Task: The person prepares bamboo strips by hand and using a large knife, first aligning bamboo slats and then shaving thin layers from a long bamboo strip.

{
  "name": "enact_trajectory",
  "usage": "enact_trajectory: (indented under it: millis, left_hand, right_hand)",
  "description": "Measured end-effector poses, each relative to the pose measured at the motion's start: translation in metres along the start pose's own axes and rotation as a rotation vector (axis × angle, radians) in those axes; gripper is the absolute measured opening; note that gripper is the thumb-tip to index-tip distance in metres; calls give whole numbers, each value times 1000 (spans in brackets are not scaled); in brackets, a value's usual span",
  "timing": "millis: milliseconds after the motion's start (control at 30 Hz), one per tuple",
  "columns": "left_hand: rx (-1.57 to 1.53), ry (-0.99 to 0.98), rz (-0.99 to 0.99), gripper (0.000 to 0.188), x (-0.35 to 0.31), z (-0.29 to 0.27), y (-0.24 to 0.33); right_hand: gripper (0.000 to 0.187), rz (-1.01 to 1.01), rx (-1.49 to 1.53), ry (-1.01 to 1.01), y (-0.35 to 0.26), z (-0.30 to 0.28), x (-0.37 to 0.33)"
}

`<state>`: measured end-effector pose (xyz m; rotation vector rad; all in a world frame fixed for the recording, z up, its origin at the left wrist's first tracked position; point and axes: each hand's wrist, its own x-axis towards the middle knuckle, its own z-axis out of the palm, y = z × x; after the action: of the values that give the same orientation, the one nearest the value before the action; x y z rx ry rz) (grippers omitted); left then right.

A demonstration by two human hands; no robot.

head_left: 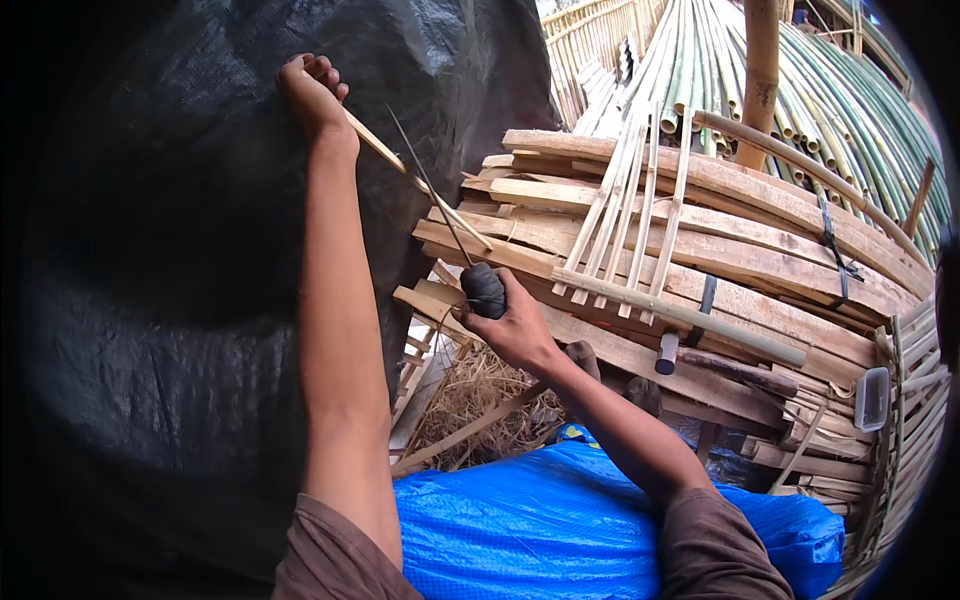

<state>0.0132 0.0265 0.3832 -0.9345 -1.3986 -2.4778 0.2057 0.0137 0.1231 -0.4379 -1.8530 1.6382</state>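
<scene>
My left hand (316, 98), reaching up and forward, is closed around one end of a thin bamboo strip (376, 146). The strip slants down to the right, its free end over the edge of a stack of planks (540, 235). In my right hand (518, 325) is a knife with a thick black-wrapped handle (484, 290) and a long, narrow blade (452, 228). The blade points up and left and crosses the strip near its middle; I cannot tell whether the two touch. Part of the handle lies hidden by my fingers.
Black sheeting (180, 200) hangs at the left. Blue sheeting (530, 520) covers my lap, with shavings (480, 400) ahead. On the planks lie a slatted bamboo frame (680, 312), a hammer (735, 368) and a clear plastic tub (872, 398). Bamboo poles (830, 110) lie beyond an upright post (760, 80).
</scene>
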Motion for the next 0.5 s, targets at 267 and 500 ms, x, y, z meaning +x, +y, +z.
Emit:
enact_trajectory:
  millis: [267, 500]
  left_hand:
    - [-127, 44, 131, 16, 10, -13, -9]
    - [-72, 95, 123, 12, 2, 0, -1]
  right_hand:
    - [49, -103, 90, -48, -43, 7, -4]
    - [46, -45, 107, 9, -20, 19, -6]
